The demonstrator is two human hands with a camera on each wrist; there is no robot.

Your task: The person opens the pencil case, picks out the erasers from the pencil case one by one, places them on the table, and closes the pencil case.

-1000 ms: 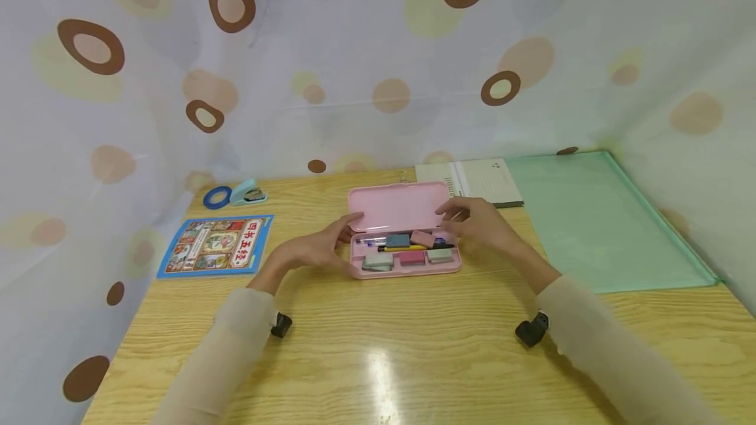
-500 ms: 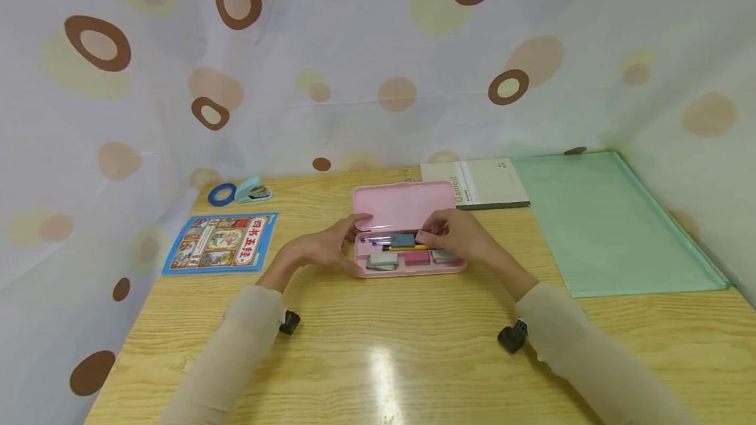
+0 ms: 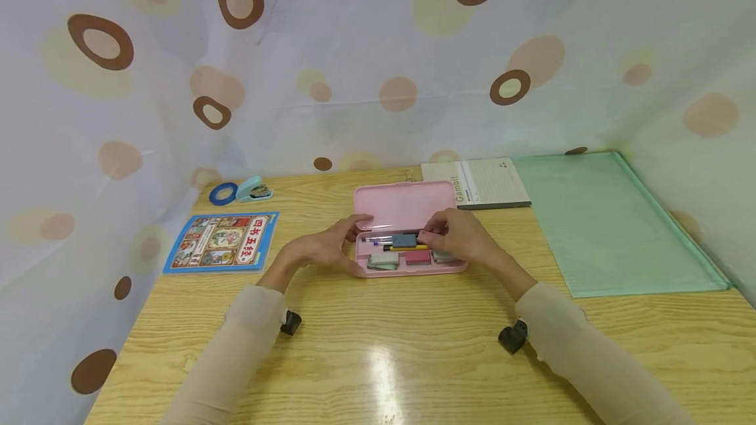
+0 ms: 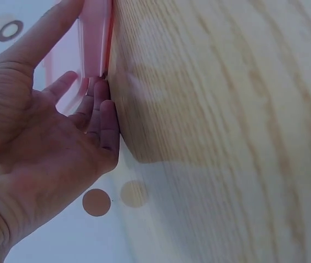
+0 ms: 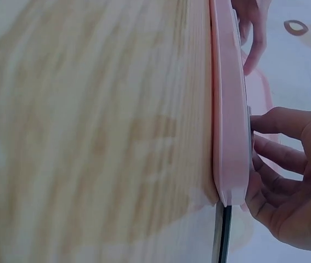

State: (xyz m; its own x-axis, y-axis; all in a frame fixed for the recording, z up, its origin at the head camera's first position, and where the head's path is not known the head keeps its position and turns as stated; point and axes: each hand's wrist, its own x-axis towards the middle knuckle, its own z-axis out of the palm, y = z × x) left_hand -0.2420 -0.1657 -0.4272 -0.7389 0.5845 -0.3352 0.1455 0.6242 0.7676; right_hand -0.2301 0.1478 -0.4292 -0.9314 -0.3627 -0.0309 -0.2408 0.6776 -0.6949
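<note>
A pink pencil case (image 3: 404,205) lies with its lid folded back in the head view. My left hand (image 3: 325,248) holds its left end, thumb at the front and fingers at the back. Over the tray's right part, my right hand (image 3: 464,238) pinches a small pink eraser (image 3: 426,237), mostly hidden by the fingers. Clear pens (image 3: 375,240), a blue-grey block (image 3: 404,241) and a yellow pen or pencil (image 3: 406,248) lie in the back section. Whitish blocks (image 3: 384,259) and a dark pink block (image 3: 417,257) sit along the front. In the right wrist view, my right fingertips (image 5: 258,121) touch the case's top edge.
Blue tape (image 3: 223,194) and a light blue stapler (image 3: 254,190) lie at the back left, behind a blue-bordered booklet (image 3: 221,241). Right of the lid lies a notebook (image 3: 496,182), beside a greenish translucent mat (image 3: 620,222). A patterned curtain (image 3: 378,51) encloses the wooden table (image 3: 354,346).
My right hand moved left from the case's right edge into the tray and took hold of the pink eraser. The left hand stayed at the left end. The view shifted slightly.
</note>
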